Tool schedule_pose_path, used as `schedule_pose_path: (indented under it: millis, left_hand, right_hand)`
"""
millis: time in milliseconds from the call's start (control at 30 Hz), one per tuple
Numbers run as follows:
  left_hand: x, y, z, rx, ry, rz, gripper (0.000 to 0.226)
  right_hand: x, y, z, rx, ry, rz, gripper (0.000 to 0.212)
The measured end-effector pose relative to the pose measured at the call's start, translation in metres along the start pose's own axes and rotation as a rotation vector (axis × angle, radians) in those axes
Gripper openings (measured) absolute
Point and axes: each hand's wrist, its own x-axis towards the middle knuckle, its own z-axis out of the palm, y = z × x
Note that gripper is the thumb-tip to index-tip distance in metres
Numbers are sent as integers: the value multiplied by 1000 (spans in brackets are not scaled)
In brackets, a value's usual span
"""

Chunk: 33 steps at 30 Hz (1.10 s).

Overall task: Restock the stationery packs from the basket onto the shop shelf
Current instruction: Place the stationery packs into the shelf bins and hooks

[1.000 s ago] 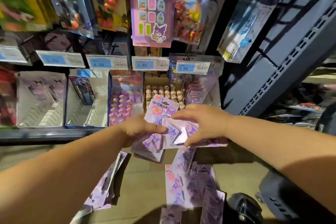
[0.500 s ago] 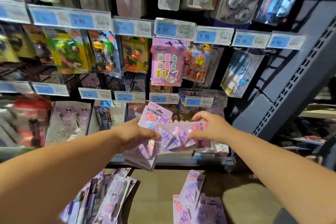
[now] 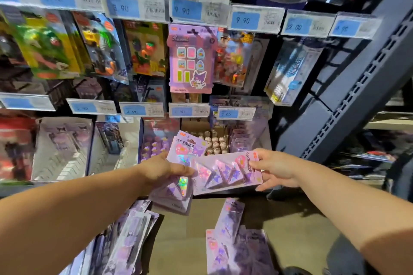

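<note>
My left hand (image 3: 163, 171) grips a small stack of pink-purple stationery packs (image 3: 176, 194), fanned upward in front of the lower shelf. One pack (image 3: 225, 173) lies sideways across the stack; my right hand (image 3: 277, 168) pinches its right end while its left end rests against my left thumb. More of the same packs lie below, a pile at lower left (image 3: 127, 239) and a pile at lower right (image 3: 232, 241). The basket itself cannot be made out.
The shop shelf (image 3: 245, 193) holds open display boxes (image 3: 62, 149) behind my hands. Above hang carded toys and a pink sticker card (image 3: 191, 60) under rows of blue price tags (image 3: 187, 10). A dark slotted shelf upright (image 3: 348, 107) slants at the right.
The view has tilted upward, showing higher shelf rows. My right hand has slid from on top of the stack to the right end of one sideways pack, drawing it out to the right.
</note>
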Motion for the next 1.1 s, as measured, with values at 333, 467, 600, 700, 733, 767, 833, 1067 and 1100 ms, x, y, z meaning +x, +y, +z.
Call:
schedule_pose_path:
  millis: [333,467,600,700,733,767,833,1067,1100]
  left_hand:
    - [44,-8,18,-89,17,-96,17]
    - [63,-7,22,-129,15,-79,18]
    - [75,-22,24,-153,27,-72,25]
    - [79,-37,23,-148,36,-79,39]
    - [80,-39,23,-140,26,-83,44]
    - [80,-39,24,-135,13,-85,47]
    - [83,-41,23,-134,-12,-93,53]
    - [89,-47,21,-213,-20,-59,37]
    - [89,-47,21,-211,-15,-59,40]
  right_hand:
    - [40,-10,-71,-743,618,-104,15]
    - [69,-23,-81,-995,608,-179,20]
    - [98,-31,-80,-1105,614,-188,25]
    - [113,-24,-75,-1001,619,-173,31]
    - [117,-19,-73,-960,620,-177,30]
    - [120,-15,-72,-941,618,-191,29]
    - [124,-8,-68,-959,602,-219,30]
    - [138,-19,-56,-1194,512,-111,33]
    - [139,-22,-54,-1198,497,-112,33]
